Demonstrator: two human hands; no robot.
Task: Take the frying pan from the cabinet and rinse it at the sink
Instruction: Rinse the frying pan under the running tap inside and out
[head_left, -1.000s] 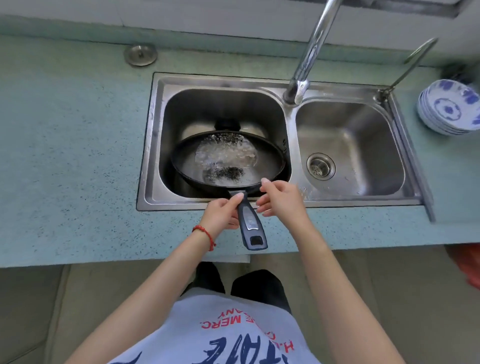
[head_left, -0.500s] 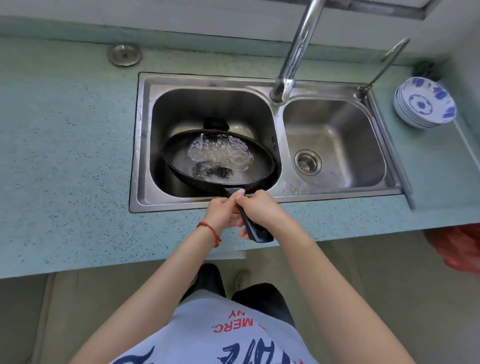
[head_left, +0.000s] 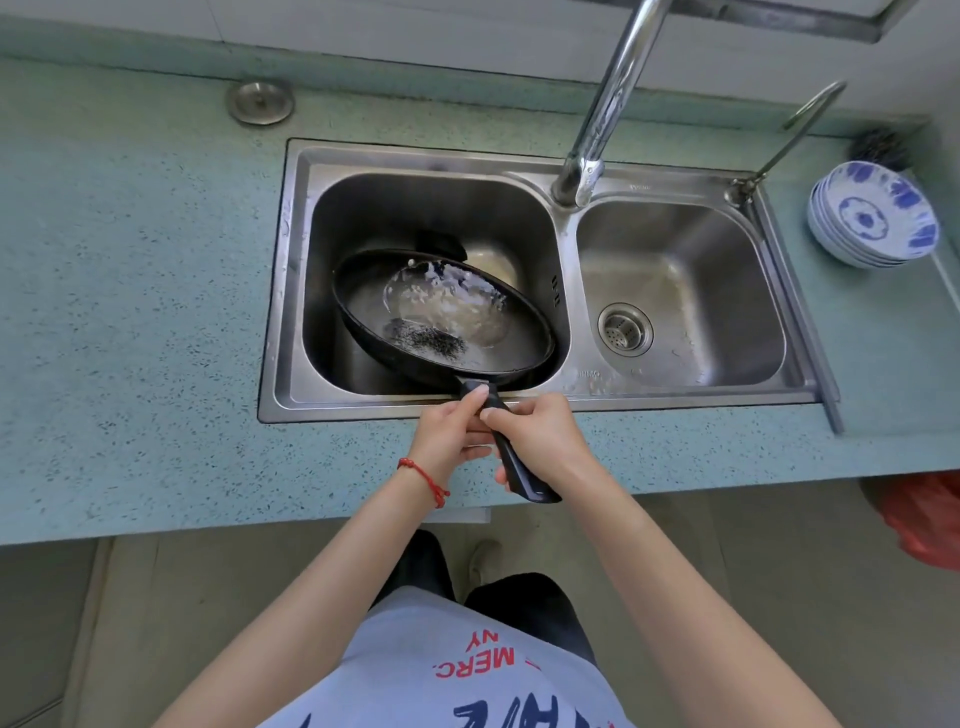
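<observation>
Nearest to the camera, the handle (head_left: 511, 447) of the frying pan (head_left: 441, 322) is grasped by both hands over the front edge of the counter (head_left: 130, 312). The left hand (head_left: 449, 436) is wrapped around the handle from the left, with the thumb laid along its top. The right hand (head_left: 535, 441) is closed around it from the right, and only the end of the handle is seen below the palm.

Further on, the pan is held tilted inside the left basin (head_left: 363, 208) of the sink, and water (head_left: 447, 306) is seen swirling in it. Some dark specks lie on the near part of the pan floor. The right basin (head_left: 727, 270) stands beside it, and the faucet (head_left: 602, 114) rises behind. A stack of bowls (head_left: 872, 218) is placed at the far right.

The fetching from the cabinet is judged as done, and the rinsing as under way. Pouring out the water seems to be left.
</observation>
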